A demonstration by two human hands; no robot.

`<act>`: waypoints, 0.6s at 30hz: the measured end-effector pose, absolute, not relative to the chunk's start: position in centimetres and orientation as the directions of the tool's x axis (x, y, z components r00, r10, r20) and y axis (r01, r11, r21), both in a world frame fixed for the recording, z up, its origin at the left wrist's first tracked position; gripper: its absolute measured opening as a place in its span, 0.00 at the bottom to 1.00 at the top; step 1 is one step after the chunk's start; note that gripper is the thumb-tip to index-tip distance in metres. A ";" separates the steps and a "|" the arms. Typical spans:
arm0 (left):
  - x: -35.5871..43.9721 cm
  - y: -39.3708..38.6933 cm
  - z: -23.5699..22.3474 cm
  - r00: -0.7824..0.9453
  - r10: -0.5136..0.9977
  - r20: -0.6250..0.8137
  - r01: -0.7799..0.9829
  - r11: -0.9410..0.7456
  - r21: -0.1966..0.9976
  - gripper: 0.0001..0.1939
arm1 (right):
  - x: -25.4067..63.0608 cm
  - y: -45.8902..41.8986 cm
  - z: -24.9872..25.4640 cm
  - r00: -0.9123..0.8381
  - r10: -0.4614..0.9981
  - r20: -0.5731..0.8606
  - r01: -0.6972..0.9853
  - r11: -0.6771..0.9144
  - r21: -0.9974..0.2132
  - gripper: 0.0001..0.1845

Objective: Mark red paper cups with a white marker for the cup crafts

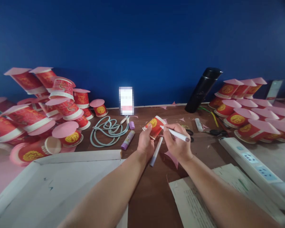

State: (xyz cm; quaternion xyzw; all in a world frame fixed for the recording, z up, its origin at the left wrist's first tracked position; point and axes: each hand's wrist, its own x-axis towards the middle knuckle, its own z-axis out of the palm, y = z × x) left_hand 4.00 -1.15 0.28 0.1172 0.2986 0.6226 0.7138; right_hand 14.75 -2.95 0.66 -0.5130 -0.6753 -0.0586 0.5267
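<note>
My left hand (146, 141) is closed around a red paper cup (158, 126) with a gold emblem, tilted over the middle of the table. In my right hand (177, 142) is a white marker pen (178, 135), its tip at or very near the cup's side; whether it touches I cannot tell. Below the cup, a second pale pen (156, 152) or its like lies on the wood between my wrists. A pink paper scrap (172, 159) rests beside my right hand. Right of that hand, a pair of dark-handled scissors is partly hidden.
Red cups with pink paper discs are piled at left (68, 109) and right (249, 118). A coiled cable (106, 131), purple glue stick (128, 140), black bottle (203, 90), power strip (251, 160), white box lid (68, 186) and printed papers (192, 196) surround my arms.
</note>
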 end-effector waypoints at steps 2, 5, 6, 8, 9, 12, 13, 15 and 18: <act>4.0 -1.2 0.3 0.061 0.955 -0.292 -0.820 0.214 0.530 0.05 | 14.7 -3.0 0.6 0.074 0.632 0.772 0.755 0.470 -0.457 0.05; 4.0 -1.1 0.4 0.064 0.950 -0.307 -0.830 0.221 0.512 0.05 | 14.6 -3.0 0.6 0.073 0.633 0.771 0.749 0.476 -0.462 0.04; 4.0 -1.1 0.4 0.065 0.948 -0.311 -0.834 0.223 0.504 0.05 | 14.6 -3.1 0.6 0.077 0.631 0.772 0.746 0.478 -0.464 0.04; 4.0 -0.9 0.4 0.074 0.944 -0.321 -0.844 0.231 0.484 0.06 | 14.5 -3.2 0.7 0.088 0.619 0.780 0.736 0.487 -0.470 0.04; 4.0 -0.9 0.3 0.079 0.942 -0.325 -0.849 0.234 0.473 0.06 | 14.5 -3.2 0.7 0.094 0.614 0.784 0.729 0.494 -0.474 0.04; 3.8 -0.5 -0.2 0.077 0.943 -0.325 -0.868 0.223 0.443 0.08 | 14.5 -3.2 0.8 0.119 0.611 0.783 0.705 0.504 -0.500 0.05; 3.7 -0.4 -0.5 0.080 0.946 -0.315 -0.873 0.219 0.436 0.08 | 14.6 -3.2 0.8 0.127 0.616 0.777 0.698 0.501 -0.512 0.05; 3.5 -0.1 -0.8 0.124 0.950 -0.286 -0.878 0.239 0.414 0.09 | 14.6 -3.1 0.7 0.142 0.631 0.763 0.687 0.492 -0.534 0.05; 3.4 0.0 -0.8 0.153 0.940 -0.304 -0.883 0.268 0.385 0.10 | 14.8 -2.9 0.7 0.160 0.642 0.750 0.680 0.479 -0.555 0.06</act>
